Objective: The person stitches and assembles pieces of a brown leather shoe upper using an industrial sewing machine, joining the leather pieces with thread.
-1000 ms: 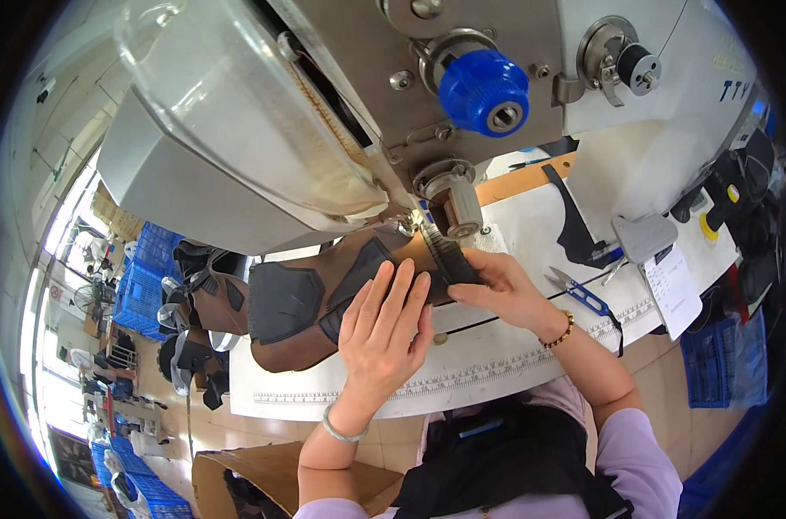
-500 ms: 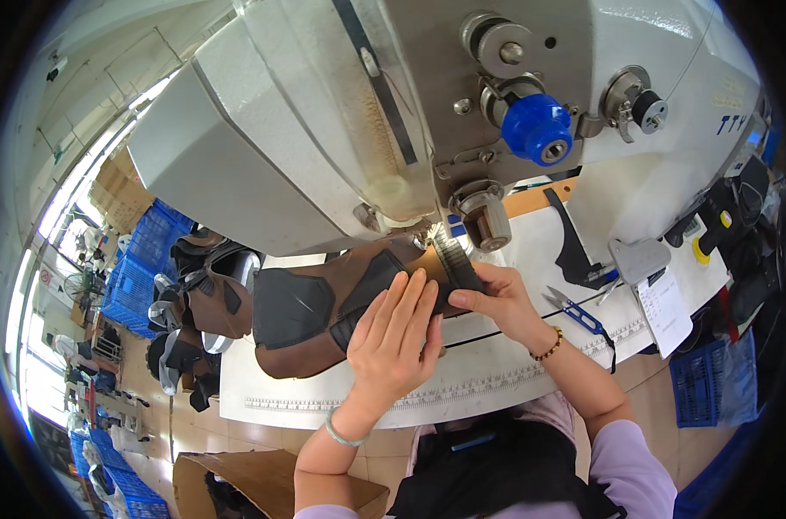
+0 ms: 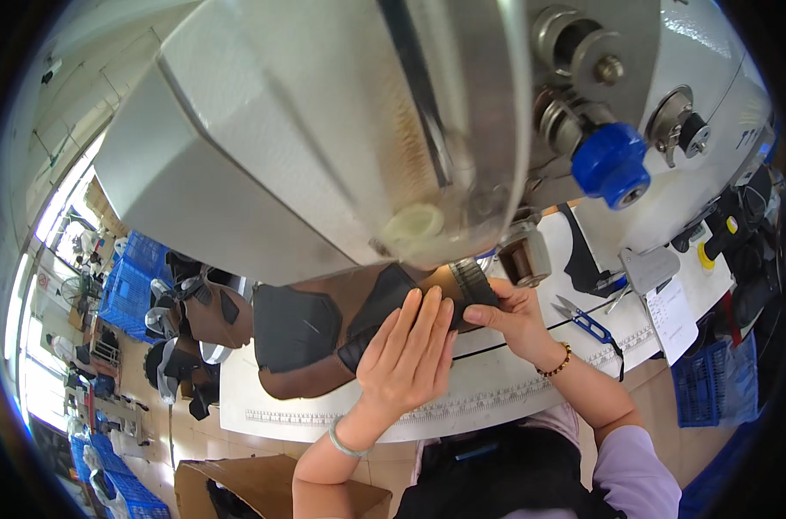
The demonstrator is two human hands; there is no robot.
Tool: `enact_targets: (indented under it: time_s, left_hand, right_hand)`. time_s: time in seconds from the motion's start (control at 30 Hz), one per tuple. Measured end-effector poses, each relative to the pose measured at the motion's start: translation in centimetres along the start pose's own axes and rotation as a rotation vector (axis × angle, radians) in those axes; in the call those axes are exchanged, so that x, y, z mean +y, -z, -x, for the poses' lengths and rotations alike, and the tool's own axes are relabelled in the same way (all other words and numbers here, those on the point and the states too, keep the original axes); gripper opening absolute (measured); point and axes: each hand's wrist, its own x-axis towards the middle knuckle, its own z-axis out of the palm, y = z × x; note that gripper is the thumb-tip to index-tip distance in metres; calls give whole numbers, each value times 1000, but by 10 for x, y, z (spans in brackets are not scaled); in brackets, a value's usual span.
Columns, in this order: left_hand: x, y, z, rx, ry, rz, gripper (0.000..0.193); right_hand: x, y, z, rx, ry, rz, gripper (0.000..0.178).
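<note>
Head: hands on smooth leather panel

The person wears a pale lilac short-sleeved top under a black apron. On the left hand side, a thin silver bangle circles the wrist; on the right hand side, a bracelet of dark beads with a few amber ones. Both forearms are bare

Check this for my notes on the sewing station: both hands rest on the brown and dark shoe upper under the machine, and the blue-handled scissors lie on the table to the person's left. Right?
Not quite. The head view shows the blue-handled scissors lying on the table to the person's right, beyond the right hand. The rest holds: the left hand and the right hand both rest on the brown and dark shoe upper under the machine.
</note>
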Motion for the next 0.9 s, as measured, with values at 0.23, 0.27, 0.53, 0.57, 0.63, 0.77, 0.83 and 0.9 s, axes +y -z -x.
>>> enact_targets:
  time_s: [0.23,0.27,0.53,0.57,0.63,0.77,0.83,0.9]
  left_hand:
    - [-20,-8,-1,57,-27,114,30]
    - [-20,-8,0,58,-32,117,30]
    - [-10,-4,8,50,131,-55,29]
    - [-11,-4,7,65,172,-37,30]
    - [-12,-4,6,45,137,-20,30]
    - [-14,-5,6,47,99,-10,28]
    - [-13,-4,6,46,105,-20,28]
    - [-12,-3,6,52,117,4,29]
  right_hand:
    - [4,-14,1,95,81,-7,22]
    - [4,-13,1,83,69,59,20]
    - [-4,16,-4,-171,98,318,9]
    - [-4,15,-6,-166,142,367,8]
    - [-5,14,-7,-164,183,412,7]
    - [-4,14,-7,-151,96,402,6]
    - [-1,14,-7,-147,110,394,6]
    - [2,14,-7,-148,85,350,9]
